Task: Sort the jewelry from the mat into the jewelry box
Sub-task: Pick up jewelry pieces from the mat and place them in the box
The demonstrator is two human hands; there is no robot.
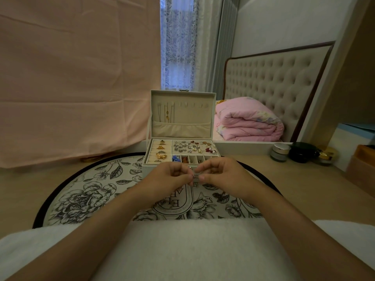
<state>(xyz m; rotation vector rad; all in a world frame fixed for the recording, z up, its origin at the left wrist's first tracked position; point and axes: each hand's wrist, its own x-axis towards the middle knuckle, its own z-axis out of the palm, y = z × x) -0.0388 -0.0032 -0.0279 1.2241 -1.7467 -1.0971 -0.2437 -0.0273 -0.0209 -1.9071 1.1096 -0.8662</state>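
a white towel (188, 246) lies across the frame at 6 o'clock, and both forearms reach over it. past it, above the round flowered mat (81, 191), the left hand (170, 176) and right hand (222, 175) meet near the centre. each pinches one end of a small dark-and-silver piece (195, 176) between thumb and fingertips, with the other fingers curled. the piece is just in front of the box (192, 118), level with its near wall and not in any compartment. the box stands on the mat at 12 o'clock from the hands, with its lid up. gold rings (161, 153) sit in the rolls at 11 o'clock. earrings (191, 148) fill the tray at 12 to 1 o'clock. a gold necklace (167, 114) hangs inside the lid. jars (281, 152) stand on the table at 3 o'clock from the box. a folded pink quilt (248, 122) lies beyond at 1 o'clock.
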